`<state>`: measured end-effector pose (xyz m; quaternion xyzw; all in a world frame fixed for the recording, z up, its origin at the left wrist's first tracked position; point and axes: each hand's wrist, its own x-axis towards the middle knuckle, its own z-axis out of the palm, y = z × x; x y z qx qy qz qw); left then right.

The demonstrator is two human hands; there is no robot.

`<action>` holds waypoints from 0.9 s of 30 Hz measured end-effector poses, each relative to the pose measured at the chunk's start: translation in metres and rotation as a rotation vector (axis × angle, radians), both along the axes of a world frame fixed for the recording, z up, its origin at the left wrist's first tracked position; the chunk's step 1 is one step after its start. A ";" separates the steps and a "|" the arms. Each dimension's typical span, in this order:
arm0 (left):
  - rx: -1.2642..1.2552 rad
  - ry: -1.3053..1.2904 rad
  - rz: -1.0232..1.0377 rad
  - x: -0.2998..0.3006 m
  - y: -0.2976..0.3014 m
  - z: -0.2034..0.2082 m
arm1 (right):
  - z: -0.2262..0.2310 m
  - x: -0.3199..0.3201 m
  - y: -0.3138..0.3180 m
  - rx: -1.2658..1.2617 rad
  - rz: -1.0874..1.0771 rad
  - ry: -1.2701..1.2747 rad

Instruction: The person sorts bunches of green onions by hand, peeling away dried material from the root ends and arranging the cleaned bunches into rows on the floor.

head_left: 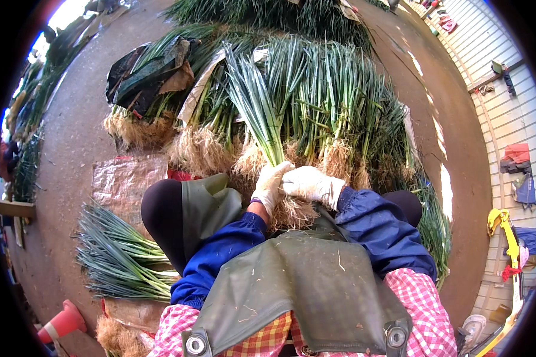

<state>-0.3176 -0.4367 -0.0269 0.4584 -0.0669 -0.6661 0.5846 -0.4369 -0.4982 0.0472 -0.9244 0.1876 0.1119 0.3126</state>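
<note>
A bunch of green onions [268,128] is held over my lap, its leaves pointing away from me and its pale stringy roots sticking out toward my apron. My left hand [271,183], in a white glove, is wrapped round the base of the stems. Pressed against it from the right is my right hand [312,185], also gloved and closed on the same bunch near the roots. The fingertips of both hands are partly hidden. Just beyond them lies a wide heap of green onions [339,95], roots toward me.
An olive apron [304,279] covers my lap. At my left, trimmed-looking green onions [122,256] lie beside a brown sheet [128,181]. A dark cloth [152,74] rests on the heap. An orange cone [64,322] stands lower left; a yellow-framed object [509,244] is at right.
</note>
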 end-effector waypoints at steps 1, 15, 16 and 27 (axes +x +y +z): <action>-0.024 -0.021 0.021 -0.002 0.001 0.001 | -0.001 -0.003 0.004 0.036 -0.013 -0.032; -0.046 -0.010 0.057 0.004 -0.005 -0.027 | 0.021 -0.024 -0.001 0.084 -0.182 -0.103; -0.036 -0.015 0.058 0.004 -0.005 -0.027 | 0.022 -0.025 -0.001 0.130 -0.189 -0.070; 0.007 0.136 -0.015 0.005 -0.009 -0.030 | -0.004 -0.014 -0.008 0.202 -0.099 -0.028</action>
